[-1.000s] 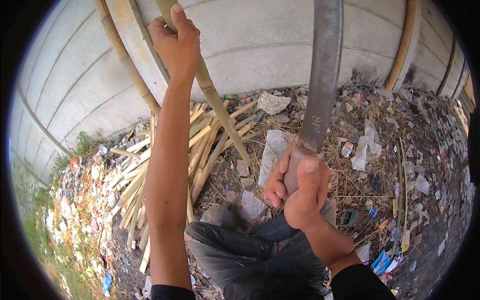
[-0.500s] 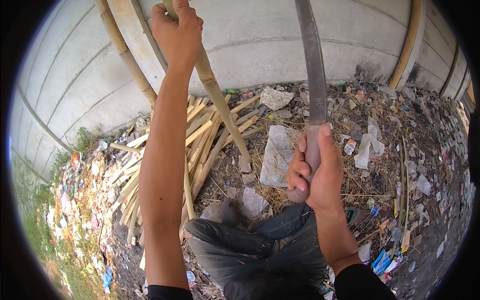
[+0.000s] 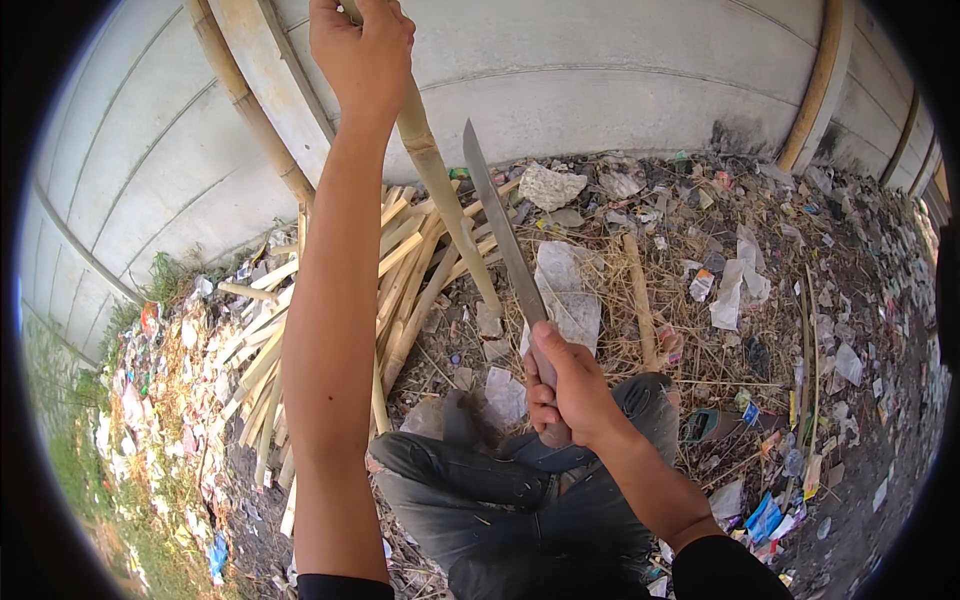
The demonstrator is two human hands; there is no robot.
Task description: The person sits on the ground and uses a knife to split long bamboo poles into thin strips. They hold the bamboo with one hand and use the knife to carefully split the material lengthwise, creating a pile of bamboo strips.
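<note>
My left hand (image 3: 362,52) is closed round the upper part of a bamboo pole (image 3: 432,165), which slants down to the right. The pole's lower end is at a small stone (image 3: 489,321) on the ground. In my right hand (image 3: 568,388) is a machete (image 3: 502,222), gripped by its handle. Its long dark blade points up and left, with the tip close to the pole's right side. A pile of split bamboo pieces (image 3: 408,268) lies to the left of the pole, partly hidden behind my left forearm.
A grey concrete panel wall (image 3: 560,100) with bamboo posts (image 3: 245,95) runs along the back. Litter and dry straw cover the ground. A pale rock (image 3: 551,187), a whitish sheet (image 3: 570,300) and a loose bamboo piece (image 3: 640,300) lie ahead of my folded legs (image 3: 470,480).
The machete has swung down and left from upright, bringing its tip beside the pole. My right hand moved left and lower. The left hand and pole shifted only slightly.
</note>
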